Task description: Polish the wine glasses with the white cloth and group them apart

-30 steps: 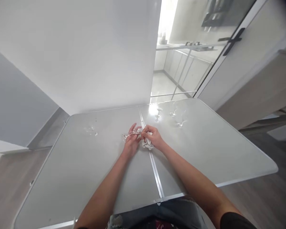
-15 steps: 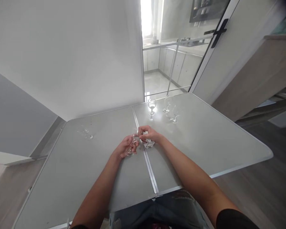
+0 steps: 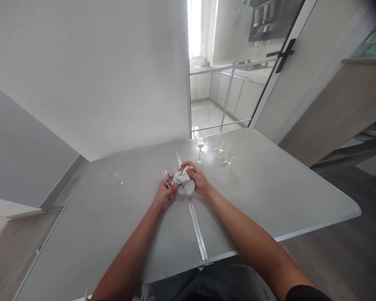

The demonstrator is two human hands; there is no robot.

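As left hand (image 3: pixel 165 192) curls round a glass (image 3: pixel 170 177), right hand (image 3: pixel 199 179) half-closed, gripping white cloth (image 3: pixel 184 179)

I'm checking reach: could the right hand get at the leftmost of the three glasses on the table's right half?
Likely yes: nothing stands between the right hand and that glass, though the hand is holding the white cloth.

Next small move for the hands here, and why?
Probably bring the cloth onto the glass's bowl with the right hand: the left hand holds the glass, and the bunched cloth is right beside it.
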